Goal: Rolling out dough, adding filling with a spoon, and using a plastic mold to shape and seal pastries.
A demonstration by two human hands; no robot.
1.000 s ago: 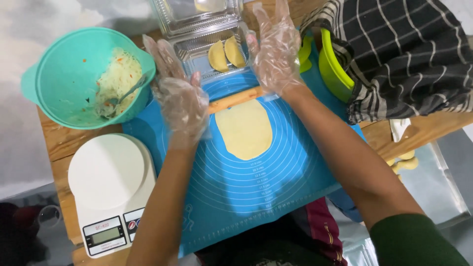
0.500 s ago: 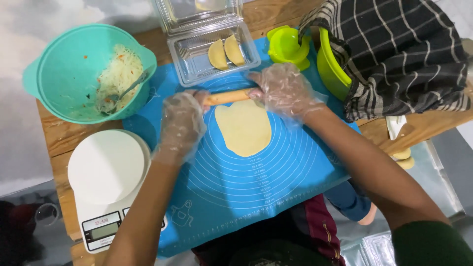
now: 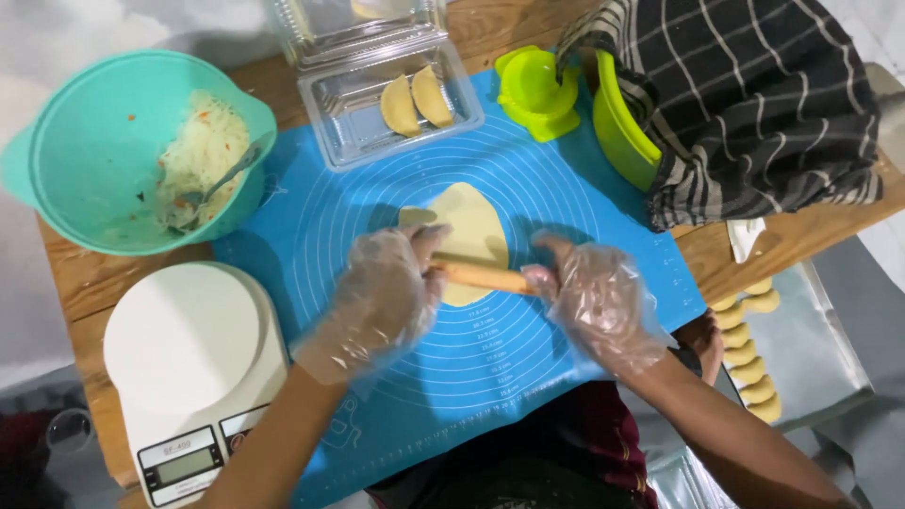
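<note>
pressing rolling pin point(image 3: 483, 277) on dough point(image 3: 468, 229): left hand point(image 3: 385, 300), right hand point(image 3: 596, 300); 2 dumplings point(image 3: 416, 102) beyond.

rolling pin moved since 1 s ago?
Yes. The rolling pin has come toward the person: it was at the far edge of the dough sheet, now at its near edge.
</note>
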